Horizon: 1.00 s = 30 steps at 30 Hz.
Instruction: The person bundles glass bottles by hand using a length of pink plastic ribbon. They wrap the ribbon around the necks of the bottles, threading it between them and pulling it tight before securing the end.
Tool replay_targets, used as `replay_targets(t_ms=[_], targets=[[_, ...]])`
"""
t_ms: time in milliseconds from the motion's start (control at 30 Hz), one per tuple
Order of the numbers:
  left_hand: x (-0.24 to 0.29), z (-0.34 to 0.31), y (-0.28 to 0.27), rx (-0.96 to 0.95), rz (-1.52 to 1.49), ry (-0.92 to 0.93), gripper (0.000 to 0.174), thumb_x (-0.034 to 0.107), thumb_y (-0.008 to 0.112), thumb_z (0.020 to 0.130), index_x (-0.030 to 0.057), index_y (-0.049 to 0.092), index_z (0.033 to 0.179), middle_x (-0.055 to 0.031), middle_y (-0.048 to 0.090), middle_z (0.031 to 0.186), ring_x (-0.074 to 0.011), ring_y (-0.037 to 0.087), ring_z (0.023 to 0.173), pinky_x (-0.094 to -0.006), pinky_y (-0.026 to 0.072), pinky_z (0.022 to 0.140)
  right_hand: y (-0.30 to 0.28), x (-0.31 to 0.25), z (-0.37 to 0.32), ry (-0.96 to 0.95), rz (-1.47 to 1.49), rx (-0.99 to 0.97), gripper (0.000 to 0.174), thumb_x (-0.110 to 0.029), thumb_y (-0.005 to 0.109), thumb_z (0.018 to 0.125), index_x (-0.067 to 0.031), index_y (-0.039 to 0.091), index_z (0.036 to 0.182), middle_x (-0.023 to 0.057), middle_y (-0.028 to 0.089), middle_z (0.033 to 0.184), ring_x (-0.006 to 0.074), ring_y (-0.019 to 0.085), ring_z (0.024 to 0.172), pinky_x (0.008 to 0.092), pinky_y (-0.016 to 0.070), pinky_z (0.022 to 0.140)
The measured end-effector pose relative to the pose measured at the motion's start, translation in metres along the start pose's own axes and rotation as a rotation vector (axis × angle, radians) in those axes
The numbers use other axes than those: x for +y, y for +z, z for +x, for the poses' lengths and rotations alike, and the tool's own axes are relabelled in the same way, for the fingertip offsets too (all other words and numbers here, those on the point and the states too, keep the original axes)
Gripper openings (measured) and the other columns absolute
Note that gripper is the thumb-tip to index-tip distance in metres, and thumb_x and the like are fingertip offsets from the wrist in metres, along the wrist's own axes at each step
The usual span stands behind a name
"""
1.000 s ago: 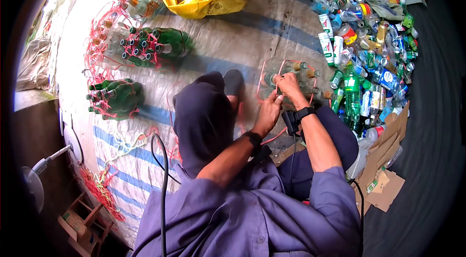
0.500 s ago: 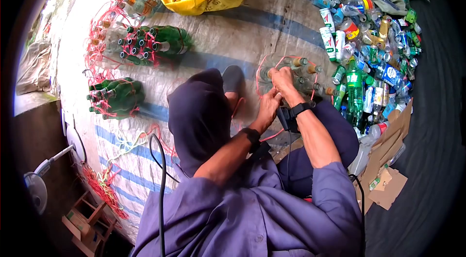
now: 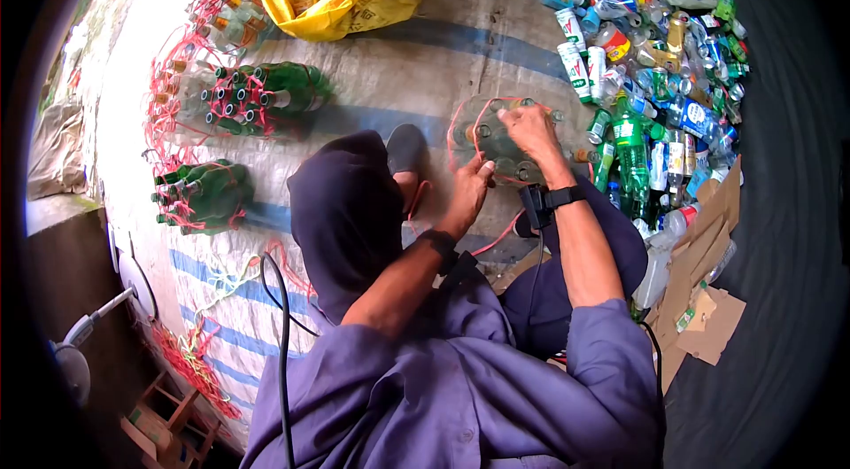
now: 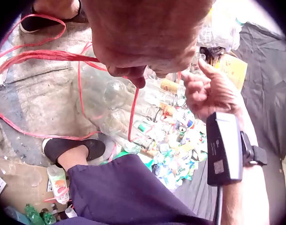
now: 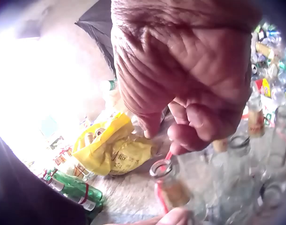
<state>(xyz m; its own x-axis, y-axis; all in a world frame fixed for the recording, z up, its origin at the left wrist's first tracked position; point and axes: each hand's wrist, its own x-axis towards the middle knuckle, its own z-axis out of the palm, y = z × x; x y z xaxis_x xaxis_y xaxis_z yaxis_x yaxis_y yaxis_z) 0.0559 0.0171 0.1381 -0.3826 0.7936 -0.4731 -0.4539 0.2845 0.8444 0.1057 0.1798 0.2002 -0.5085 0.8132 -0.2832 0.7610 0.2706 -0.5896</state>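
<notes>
A cluster of clear glass bottles (image 3: 505, 147) stands in front of the seated person, with red plastic string (image 4: 133, 115) looped around it. The left hand (image 3: 472, 189) is at the near left side of the cluster; in the left wrist view its curled fingers grip the string, with one strand hanging down across the bottles. Above the bottle tops, the right hand (image 3: 534, 134) pinches a strand of the string. In the right wrist view this short strand shows beneath the curled fingertips (image 5: 181, 136), right by one bottle's mouth (image 5: 160, 168).
Tied green bottles (image 3: 212, 194) and other string-bound bundles stand at left. A yellow bag (image 3: 332, 17) of cans lies at the far side. Loose bottles and cans form a heap (image 3: 660, 88) at right, by torn cardboard (image 3: 708, 327). Tangled string (image 3: 190, 354) lies at lower left.
The hands were close together over the bottles and have parted, the right hand moving right and away from the left. The head view has shifted, so the scene sits further left.
</notes>
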Motion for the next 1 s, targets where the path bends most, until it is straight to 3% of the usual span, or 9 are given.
replay_targets(t_ms=[67, 300, 500, 667, 867, 1000], targets=[[-0.004, 0.001, 0.002, 0.016, -0.008, 0.001, 0.054, 0.03, 0.055, 0.096, -0.006, 0.048, 0.135, -0.0046, 0.062, 0.072, -0.0104, 0.053, 0.065, -0.0261, 0.0404, 0.059, -0.018, 0.002, -0.005, -0.017, -0.117, 0.097, 0.036, -0.035, 0.063, 0.086, 0.0, 0.072, 0.089, 0.0258, 0.068, 0.086, 0.041, 0.067, 0.085, 0.0468, 0.0524, 0.077], [-0.011, 0.004, 0.002, 0.042, 0.021, -0.032, 0.056, 0.029, 0.055, 0.095, -0.0057, 0.045, 0.138, -0.0039, 0.061, 0.076, -0.012, 0.056, 0.068, -0.0269, 0.042, 0.061, -0.02, 0.021, -0.019, 0.039, -0.339, -0.008, 0.039, -0.033, 0.064, 0.088, 0.0056, 0.07, 0.087, 0.0314, 0.066, 0.093, 0.0452, 0.065, 0.092, 0.0508, 0.0513, 0.082], [-0.018, 0.008, 0.001, 0.038, 0.024, 0.001, 0.058, 0.03, 0.057, 0.095, -0.0065, 0.044, 0.139, -0.0038, 0.061, 0.077, -0.0126, 0.058, 0.069, -0.027, 0.0435, 0.064, 0.004, 0.037, -0.013, 0.1, -0.195, -0.101, 0.045, -0.035, 0.064, 0.086, 0.0107, 0.067, 0.085, 0.034, 0.065, 0.089, 0.0474, 0.064, 0.09, 0.052, 0.0507, 0.082], [-0.025, 0.01, -0.003, 0.02, 0.058, 0.004, 0.061, 0.033, 0.058, 0.094, -0.0057, 0.045, 0.139, -0.0048, 0.062, 0.077, -0.013, 0.058, 0.071, -0.0273, 0.0441, 0.065, 0.024, 0.039, -0.016, 0.042, -0.038, 0.063, 0.036, -0.024, 0.06, 0.079, 0.0115, 0.063, 0.073, 0.0357, 0.061, 0.078, 0.0487, 0.064, 0.08, 0.0513, 0.051, 0.075], [-0.016, 0.007, -0.005, -0.003, 0.066, -0.072, 0.06, 0.034, 0.058, 0.095, -0.0012, 0.043, 0.141, -0.0049, 0.062, 0.075, -0.0084, 0.047, 0.056, -0.0231, 0.0353, 0.05, 0.079, 0.068, 0.003, -0.012, 0.041, 0.167, 0.036, -0.026, 0.062, 0.078, 0.009, 0.063, 0.068, 0.0324, 0.062, 0.073, 0.0468, 0.065, 0.075, 0.0509, 0.0513, 0.071], [-0.024, 0.015, -0.005, -0.005, 0.022, -0.008, 0.063, 0.036, 0.061, 0.094, -0.0019, 0.043, 0.141, -0.0035, 0.061, 0.076, -0.0088, 0.049, 0.058, -0.0228, 0.0356, 0.051, 0.056, 0.045, -0.013, 0.036, 0.084, 0.187, 0.042, -0.031, 0.067, 0.079, 0.0098, 0.064, 0.069, 0.0327, 0.061, 0.072, 0.0471, 0.065, 0.075, 0.0498, 0.0515, 0.07]])
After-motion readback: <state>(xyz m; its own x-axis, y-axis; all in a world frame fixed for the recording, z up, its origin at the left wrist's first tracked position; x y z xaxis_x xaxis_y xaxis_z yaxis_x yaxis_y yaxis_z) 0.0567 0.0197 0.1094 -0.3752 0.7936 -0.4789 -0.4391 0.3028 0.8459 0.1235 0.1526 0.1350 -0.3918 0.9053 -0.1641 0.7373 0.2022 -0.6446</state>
